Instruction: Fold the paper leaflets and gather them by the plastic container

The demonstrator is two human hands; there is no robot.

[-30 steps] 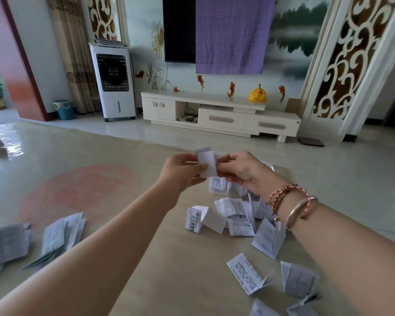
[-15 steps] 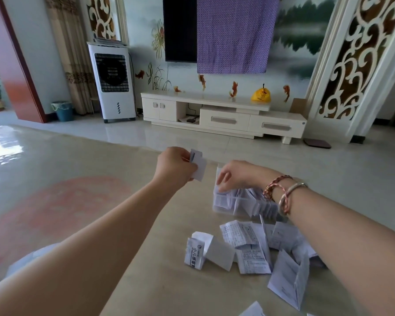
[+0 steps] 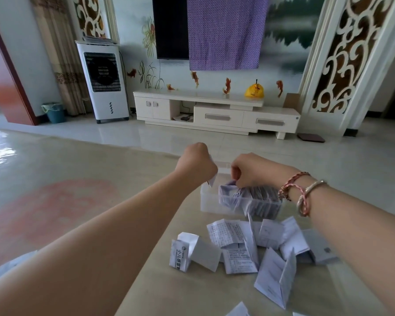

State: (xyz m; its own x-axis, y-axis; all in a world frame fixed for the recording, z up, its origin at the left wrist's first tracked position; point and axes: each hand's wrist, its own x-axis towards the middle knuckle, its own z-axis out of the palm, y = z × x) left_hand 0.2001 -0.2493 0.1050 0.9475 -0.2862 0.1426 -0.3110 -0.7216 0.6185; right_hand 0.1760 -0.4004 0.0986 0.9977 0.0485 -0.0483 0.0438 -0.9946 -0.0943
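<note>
The left hand [image 3: 195, 165] pinches a folded leaflet [image 3: 212, 180] over the plastic container [image 3: 211, 201]. The right hand [image 3: 252, 171] fingers pinch the packed leaflets [image 3: 249, 197] aside. Slide it gently into the gap so nothing bends.

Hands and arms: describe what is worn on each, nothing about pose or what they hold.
Both forearms are bare, with no sleeves in view. The left hand has no jewellery showing. The right hand has a braided red-and-pink cord bracelet at the wrist and beside it a pale metallic bangle.
</note>
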